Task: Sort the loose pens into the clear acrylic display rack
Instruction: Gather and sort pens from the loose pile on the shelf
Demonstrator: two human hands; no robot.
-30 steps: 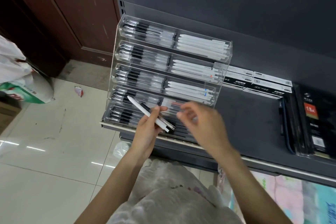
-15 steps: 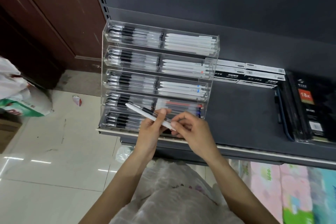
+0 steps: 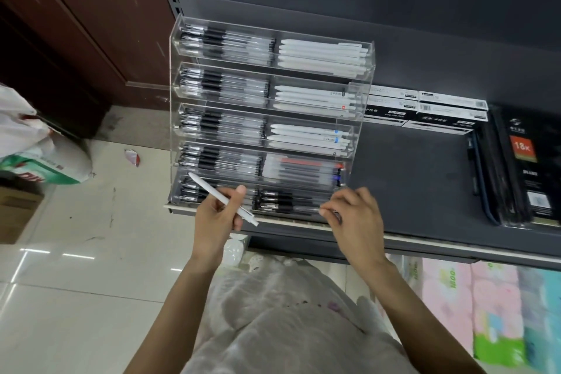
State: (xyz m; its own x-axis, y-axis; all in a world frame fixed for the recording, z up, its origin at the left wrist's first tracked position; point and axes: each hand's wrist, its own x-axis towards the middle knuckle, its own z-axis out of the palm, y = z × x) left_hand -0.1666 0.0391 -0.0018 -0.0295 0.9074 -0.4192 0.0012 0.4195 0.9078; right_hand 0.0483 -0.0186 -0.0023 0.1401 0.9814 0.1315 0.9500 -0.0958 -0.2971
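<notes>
Five tiers of the clear acrylic display rack (image 3: 361, 76) already look well stocked, which suggests the sorting is far along. Each tier is split in two: the left compartments hold clear-barrelled pens with black grips (image 3: 224, 45), and the right compartments of the upper three tiers hold white pens (image 3: 318, 53). The fourth tier's right side carries mixed pens with red, dark and blue accents, and the bottom tier's right side holds more black-and-clear pens.

Two loose pens appear to remain in play. The left hand (image 3: 217, 218) has its fingers and thumb curled round a white pen (image 3: 223, 198), held slanted just in front of the bottom tier's left compartment, tip up and to the left, not yet in any slot. The right hand (image 3: 355, 215) pinches the end of a clear pen (image 3: 303, 208) at the right end of the bottom tier; this pen lies level along the rack's front edge, seemingly going into that compartment, though whether it rests inside I cannot tell.

What is left, judging from this, is to settle the clear pen and then lift the white one to an upper right compartment among its kind. The rack stands on a dark shelf (image 3: 419, 179), beside boxed pens (image 3: 440, 112).
</notes>
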